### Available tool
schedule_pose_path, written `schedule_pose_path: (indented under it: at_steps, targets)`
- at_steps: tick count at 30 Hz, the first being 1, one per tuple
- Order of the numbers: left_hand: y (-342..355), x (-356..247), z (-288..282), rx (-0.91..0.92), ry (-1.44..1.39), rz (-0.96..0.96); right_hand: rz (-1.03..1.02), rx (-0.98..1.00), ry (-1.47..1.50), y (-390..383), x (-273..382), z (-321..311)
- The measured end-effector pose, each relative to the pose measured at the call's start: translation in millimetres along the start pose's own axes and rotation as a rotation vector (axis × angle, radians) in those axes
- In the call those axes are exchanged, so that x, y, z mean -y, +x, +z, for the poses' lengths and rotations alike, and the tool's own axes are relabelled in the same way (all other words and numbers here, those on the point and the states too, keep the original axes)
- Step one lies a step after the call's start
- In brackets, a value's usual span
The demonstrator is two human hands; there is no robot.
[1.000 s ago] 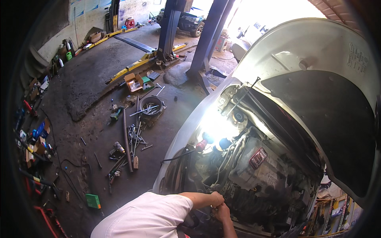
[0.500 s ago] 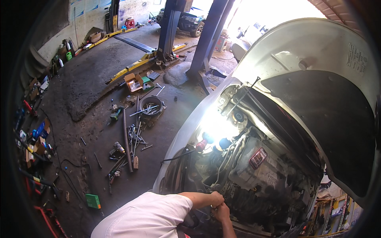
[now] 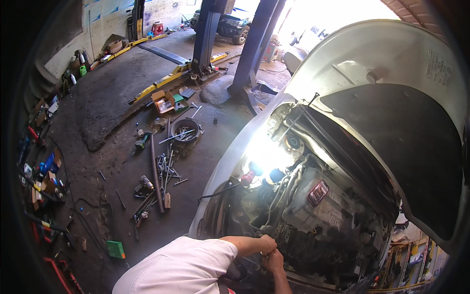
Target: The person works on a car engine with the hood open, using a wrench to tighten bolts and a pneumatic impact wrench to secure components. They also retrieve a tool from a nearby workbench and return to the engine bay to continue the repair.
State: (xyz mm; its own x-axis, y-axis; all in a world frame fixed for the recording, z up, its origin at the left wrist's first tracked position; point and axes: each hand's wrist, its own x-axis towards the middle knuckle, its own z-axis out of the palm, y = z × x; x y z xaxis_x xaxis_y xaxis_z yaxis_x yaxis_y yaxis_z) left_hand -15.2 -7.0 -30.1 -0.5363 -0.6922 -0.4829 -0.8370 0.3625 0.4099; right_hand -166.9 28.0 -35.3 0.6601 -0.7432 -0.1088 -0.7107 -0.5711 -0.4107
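At the front edge of an open car engine bay, my left hand (image 3: 267, 244) reaches in from the left, below a pale sleeve. My right hand (image 3: 272, 260) is just below it, its forearm rising from the lower edge. The two hands nearly touch, and both have curled fingers. Something small and shiny shows between them, too small to name. Around them lie dark engine parts and hoses. Farther in, a phone with a reddish edge (image 3: 318, 193) rests on the grey engine cover (image 3: 298, 210). A glaring work light (image 3: 269, 158) with a red part shines at the left of the bay.
Above the bay stands the raised hood (image 3: 387, 122). On the floor to the left are loose wrenches (image 3: 167, 169), a round tool pan (image 3: 186, 131), a long pipe (image 3: 155, 171), power tools and a green box (image 3: 115, 249). Blue lift posts (image 3: 205, 44) stand farther back.
The whole view has shifted very slightly. Both hands stay together in nearly the same place, with their fingers still curled.
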Motion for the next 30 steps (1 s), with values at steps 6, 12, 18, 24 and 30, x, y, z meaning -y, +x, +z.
schedule_pose_path:
  at_steps: [6,12,18,24,30]
  targets:
    - [1.6,1.6,1.6,-0.009,-0.010,0.008,0.019,0.049,0.013,1.3,2.7,-6.3]
    - [4.5,2.7,3.4,-0.009,-0.017,0.001,0.032,0.066,-0.011,2.6,2.3,-7.7]
    - [6.7,3.5,2.6,0.028,-0.015,0.020,0.030,0.073,0.000,2.0,0.5,-6.7]
    - [9.0,5.2,5.3,0.019,0.000,0.032,0.010,0.065,0.000,1.8,1.7,-7.9]
    - [8.5,6.3,2.7,0.038,-0.009,0.039,0.015,0.104,0.002,3.5,1.4,-8.6]
